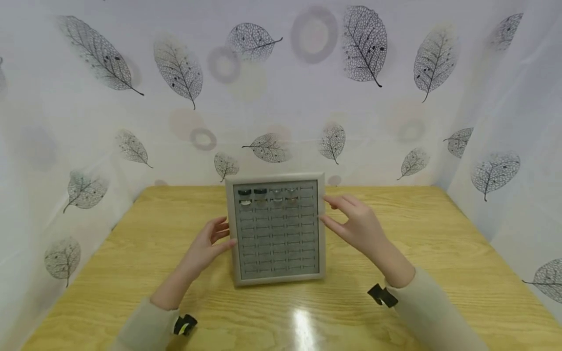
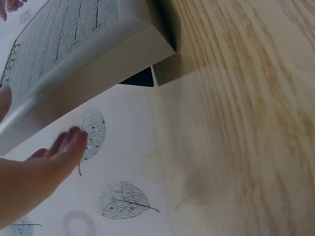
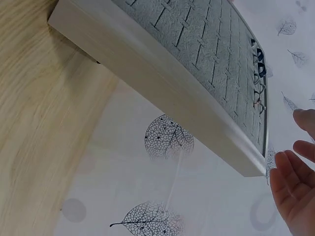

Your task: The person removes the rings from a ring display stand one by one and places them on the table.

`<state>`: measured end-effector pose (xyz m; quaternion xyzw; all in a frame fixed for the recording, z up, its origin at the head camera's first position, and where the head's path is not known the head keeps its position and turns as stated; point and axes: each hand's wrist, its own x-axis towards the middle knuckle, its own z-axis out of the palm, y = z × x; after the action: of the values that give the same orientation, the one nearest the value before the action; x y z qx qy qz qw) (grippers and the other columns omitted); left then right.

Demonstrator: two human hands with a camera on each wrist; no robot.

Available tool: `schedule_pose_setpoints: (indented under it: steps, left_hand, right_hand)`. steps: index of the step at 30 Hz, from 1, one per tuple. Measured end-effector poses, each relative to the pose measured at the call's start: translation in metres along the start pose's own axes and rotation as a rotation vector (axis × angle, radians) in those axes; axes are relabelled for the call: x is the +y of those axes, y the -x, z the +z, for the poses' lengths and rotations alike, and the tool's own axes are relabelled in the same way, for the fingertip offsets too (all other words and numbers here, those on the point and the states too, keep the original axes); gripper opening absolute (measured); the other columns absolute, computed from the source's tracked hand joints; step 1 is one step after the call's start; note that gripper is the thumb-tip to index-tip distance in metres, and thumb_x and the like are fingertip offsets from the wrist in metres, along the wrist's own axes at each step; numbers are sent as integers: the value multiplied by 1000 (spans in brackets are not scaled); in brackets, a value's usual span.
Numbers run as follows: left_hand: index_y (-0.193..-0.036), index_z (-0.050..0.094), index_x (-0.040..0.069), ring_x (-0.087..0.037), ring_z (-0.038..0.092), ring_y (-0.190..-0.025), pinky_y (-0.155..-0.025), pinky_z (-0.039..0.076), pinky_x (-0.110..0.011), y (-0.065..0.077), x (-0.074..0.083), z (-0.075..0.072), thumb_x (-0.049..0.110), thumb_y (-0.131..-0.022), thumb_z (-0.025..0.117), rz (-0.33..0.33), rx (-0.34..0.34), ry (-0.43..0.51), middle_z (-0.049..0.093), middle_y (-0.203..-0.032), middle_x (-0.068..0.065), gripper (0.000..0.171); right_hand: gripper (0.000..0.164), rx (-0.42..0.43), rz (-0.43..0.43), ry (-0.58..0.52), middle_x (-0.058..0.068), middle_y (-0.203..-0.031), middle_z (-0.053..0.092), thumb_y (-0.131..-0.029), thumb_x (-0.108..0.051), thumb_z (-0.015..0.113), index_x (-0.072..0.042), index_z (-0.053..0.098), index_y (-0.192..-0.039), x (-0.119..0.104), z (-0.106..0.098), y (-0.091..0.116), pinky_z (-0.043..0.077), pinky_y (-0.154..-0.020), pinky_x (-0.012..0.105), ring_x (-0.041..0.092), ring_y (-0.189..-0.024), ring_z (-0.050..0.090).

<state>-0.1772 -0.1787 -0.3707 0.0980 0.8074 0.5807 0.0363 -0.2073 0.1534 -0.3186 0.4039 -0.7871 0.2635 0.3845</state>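
Observation:
A ring display board point(image 1: 277, 229) with a pale frame and grey slotted padding stands upright, leaning back slightly, on the wooden table. Several rings point(image 1: 268, 196) fill its top two rows at the left, a few of them dark. My left hand point(image 1: 210, 245) is at the board's left edge, thumb by the front of the frame; the left wrist view shows its fingers point(image 2: 71, 145) apart from the frame's side. Beside the upper right edge is my right hand point(image 1: 357, 222), thumb and fingers spread. In the right wrist view a gap shows between its fingers point(image 3: 290, 177) and the frame.
The wooden table point(image 1: 158, 273) extends around the board. Behind and at both sides hangs a white cloth point(image 1: 272, 107) printed with leaves. A dark support piece point(image 2: 140, 78) shows behind the board's lower edge in the left wrist view.

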Motion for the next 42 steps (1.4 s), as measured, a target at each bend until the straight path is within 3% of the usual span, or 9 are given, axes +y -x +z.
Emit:
schedule_pose_setpoints:
  steps: [4, 9, 17, 29, 42]
  left_hand:
    - [-136, 20, -2, -35, 39, -116, -92, 37, -41, -5, -6, -3, 15, -82, 63, -40, -62, 120, 38, -129, -26, 71]
    - [-135, 21, -6, -35, 39, -116, -91, 39, -37, -9, -12, -4, 12, -81, 65, -48, -134, 175, 37, -129, -27, 72]
    - [-135, 22, -6, -35, 34, -120, -94, 35, -37, -15, -16, -3, 7, -81, 63, -68, -137, 233, 34, -132, -25, 69]
    - [-133, 23, -9, -28, 43, -114, -87, 41, -28, -21, -17, -1, -4, -81, 59, 1, -170, 316, 36, -129, -26, 64]
    - [-133, 19, -12, -29, 45, -111, -87, 42, -30, -22, -19, -1, -6, -79, 60, 48, -202, 332, 36, -126, -29, 68]
  right_hand:
    - [37, -18, -19, -23, 9, -79, 58, -65, -9, 76, 3, 64, -98, 3, 10, -14, 46, -55, 27, 17, -67, 54]
    - [34, -23, -37, -46, 8, -78, 53, -66, -8, 77, 2, 65, -97, 6, 23, -27, 42, -52, 25, 15, -60, 47]
    - [30, -9, -86, -37, 8, -79, 50, -66, -4, 76, 1, 66, -94, 9, 39, -38, 38, -54, 26, 13, -62, 38]
    - [20, 48, -127, -23, 7, -74, 51, -66, -2, 76, 2, 68, -84, 8, 52, -46, 36, -58, 30, 20, -65, 43]
    - [13, 87, -129, 35, 7, -72, 49, -67, -1, 75, 2, 67, -78, 7, 60, -50, 32, -57, 33, 23, -64, 43]
